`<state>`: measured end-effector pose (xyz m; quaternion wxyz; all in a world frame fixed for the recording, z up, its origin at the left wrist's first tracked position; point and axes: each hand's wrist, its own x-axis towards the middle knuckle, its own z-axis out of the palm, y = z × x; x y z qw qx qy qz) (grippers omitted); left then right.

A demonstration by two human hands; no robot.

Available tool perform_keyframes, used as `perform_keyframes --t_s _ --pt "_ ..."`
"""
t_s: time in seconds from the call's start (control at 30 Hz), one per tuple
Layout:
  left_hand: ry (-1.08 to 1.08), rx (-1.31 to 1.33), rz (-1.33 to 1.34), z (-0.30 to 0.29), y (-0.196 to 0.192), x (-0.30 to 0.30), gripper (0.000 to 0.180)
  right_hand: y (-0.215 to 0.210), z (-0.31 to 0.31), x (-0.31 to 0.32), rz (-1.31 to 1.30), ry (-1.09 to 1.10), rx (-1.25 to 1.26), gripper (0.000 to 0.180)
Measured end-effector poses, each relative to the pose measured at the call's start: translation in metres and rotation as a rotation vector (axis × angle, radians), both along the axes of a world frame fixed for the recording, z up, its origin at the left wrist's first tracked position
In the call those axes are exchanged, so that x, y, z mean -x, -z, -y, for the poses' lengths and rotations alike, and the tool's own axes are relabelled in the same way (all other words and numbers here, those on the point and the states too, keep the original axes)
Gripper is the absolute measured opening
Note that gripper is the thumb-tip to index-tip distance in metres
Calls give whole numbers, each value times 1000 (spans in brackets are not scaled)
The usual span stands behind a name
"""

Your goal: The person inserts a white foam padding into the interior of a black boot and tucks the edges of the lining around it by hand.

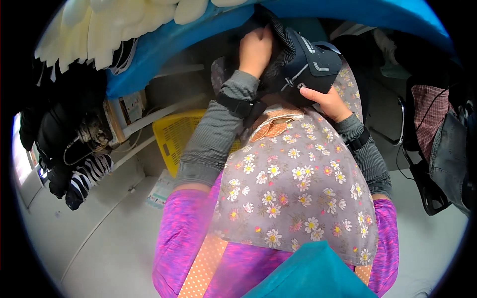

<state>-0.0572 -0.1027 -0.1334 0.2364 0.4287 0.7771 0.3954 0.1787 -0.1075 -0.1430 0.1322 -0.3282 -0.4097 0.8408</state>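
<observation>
Above my lap, both hands hold a black shoe upper (313, 67) with mesh fabric and grey-white trim lines. My left hand (256, 52) is closed on the mesh edge at its left side, the fingertips partly hidden by the fabric. With its thumb lying on the lower front edge, my right hand (328, 102) grips the piece from the right; its other fingers are out of sight underneath. The upper hangs tilted just above my grey flowered apron (283, 198).
A blue-covered table edge (149, 54) curves across the top, with several cream-white foam pieces (114, 30) on it. Beyond my left forearm stands a yellow plastic basket (174, 131). Dark pieces (54, 124) hang at the far left. To the right, clothing (447, 154) drapes over a chair.
</observation>
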Motion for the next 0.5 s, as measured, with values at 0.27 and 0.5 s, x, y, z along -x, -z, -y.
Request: perform_keyframes --t_s 0.27,0.5 --pt "136 430 296 40 -19 40 44 -2 -1 -1 -108 82 1 46" --pt "89 83 -497 22 -74 -5 31 -8 1 -4 -160 71 51 51"
